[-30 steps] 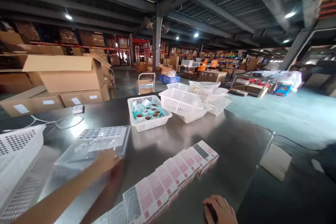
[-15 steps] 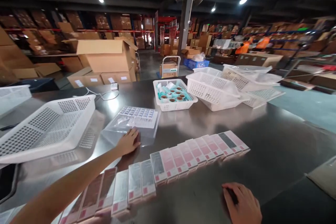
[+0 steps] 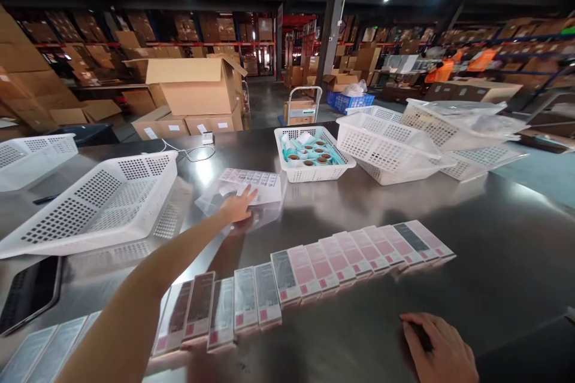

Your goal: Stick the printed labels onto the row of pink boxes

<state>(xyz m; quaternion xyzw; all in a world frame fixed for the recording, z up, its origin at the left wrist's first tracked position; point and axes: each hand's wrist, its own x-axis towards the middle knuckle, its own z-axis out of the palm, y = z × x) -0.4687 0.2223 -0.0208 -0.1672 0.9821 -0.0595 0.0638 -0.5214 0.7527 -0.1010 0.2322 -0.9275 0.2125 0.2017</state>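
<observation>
A thin stack of clear plastic bags, lying on the steel table beside the white basket, is pressed by the spread fingers of the left hand; being light, limp and probably slippery, it is best pinched at 1 edge, while the right hand rests flat, clamped on nothing.

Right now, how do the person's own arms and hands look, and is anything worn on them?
Both hands are bare: no gloves, and no rings or watch that I can see. The left hand shows a long bare forearm with no sleeve in view. The right hand is cut off at the wrist by the picture's lower edge.
</observation>
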